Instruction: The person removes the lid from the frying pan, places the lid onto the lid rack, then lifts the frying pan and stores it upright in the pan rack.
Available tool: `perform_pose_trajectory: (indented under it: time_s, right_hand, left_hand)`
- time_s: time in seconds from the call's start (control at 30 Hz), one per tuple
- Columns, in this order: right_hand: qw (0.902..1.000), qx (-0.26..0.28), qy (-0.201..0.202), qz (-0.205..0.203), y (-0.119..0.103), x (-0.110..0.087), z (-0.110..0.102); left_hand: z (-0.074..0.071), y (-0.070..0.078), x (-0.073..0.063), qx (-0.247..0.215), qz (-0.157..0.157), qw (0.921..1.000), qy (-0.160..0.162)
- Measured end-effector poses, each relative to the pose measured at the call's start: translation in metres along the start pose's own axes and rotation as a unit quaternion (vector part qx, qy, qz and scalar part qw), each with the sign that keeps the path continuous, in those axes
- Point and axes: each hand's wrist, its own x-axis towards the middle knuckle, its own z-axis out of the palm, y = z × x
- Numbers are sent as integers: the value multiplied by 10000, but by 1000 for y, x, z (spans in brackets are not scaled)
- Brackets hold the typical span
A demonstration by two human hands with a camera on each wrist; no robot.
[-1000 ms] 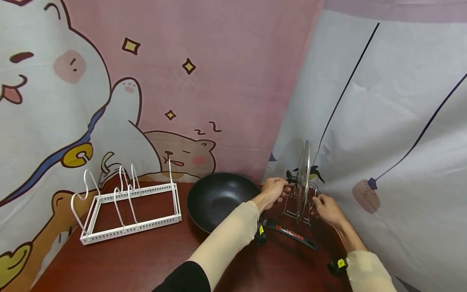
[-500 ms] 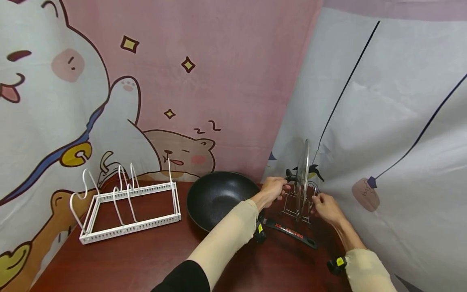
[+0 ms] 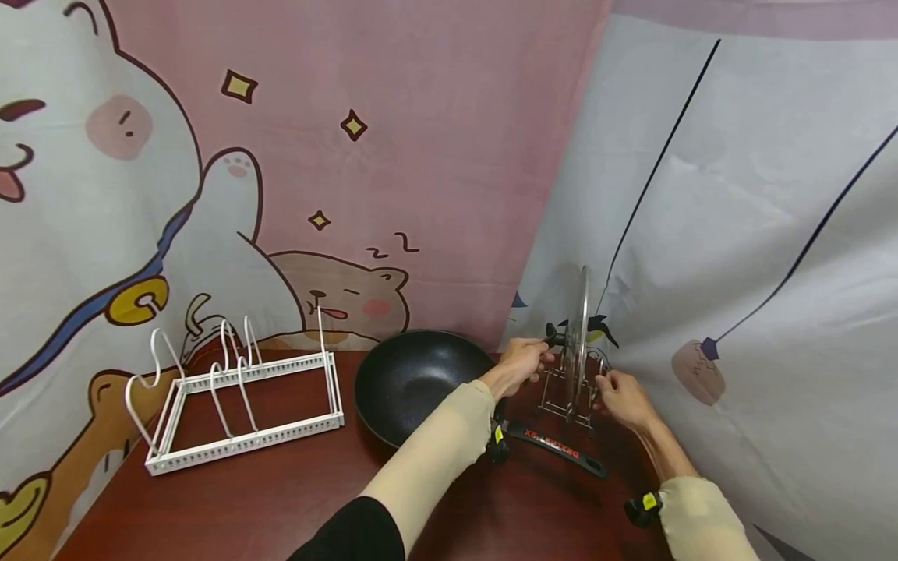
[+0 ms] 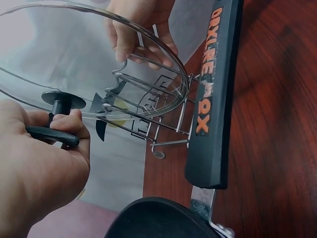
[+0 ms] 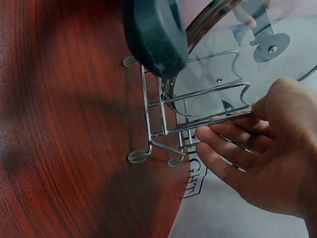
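My left hand [image 3: 521,366] grips the black knob [image 4: 63,100] of a glass pot lid [image 3: 584,312], fingers curled round it. The lid stands on edge in a small wire lid rack [image 5: 147,114] at the right of the table, its metal rim between the wires. With thumb and fingers, my right hand [image 3: 629,403] pinches a wire at the rack's right side. A black wok [image 3: 421,386] sits left of the lid, partly behind my left forearm. Its lettered handle [image 4: 210,94] points to the right, in front of the rack.
A white expandable rack [image 3: 245,442] with upright loops stands on the left of the red-brown table [image 3: 281,506]. A printed cloth [image 3: 449,156] hangs behind the table and along its right side, close to the lid rack.
The head view has shifted slightly, so everything appears a little further left. Both hands keep their holds, and the lid stays upright in the wire rack.
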Motion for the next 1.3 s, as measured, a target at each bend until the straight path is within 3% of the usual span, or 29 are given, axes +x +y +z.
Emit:
perform_pose_trajectory:
  time_s: [0.27, 0.43, 0.8, 1.13, 1.3]
  right_hand:
    - [10000, 43, -29, 80, 5, 0, 4]
    - [9999, 111, -25, 54, 5, 0, 4]
    - [10000, 67, 29, 64, -1, 3, 4]
    - [9995, 294, 10, 61, 3, 2, 3]
    - [9998, 180, -15, 81, 2, 0, 1]
  left_hand:
    - [0, -1, -2, 157, -15, 9999, 24]
    - [1, 5, -5, 494, 50, 9988, 41]
    - [0, 4, 0, 1091, 147, 9931, 401]
    - [4, 4, 2, 925, 127, 9945, 469]
    - [2, 5, 2, 214, 14, 9995, 251]
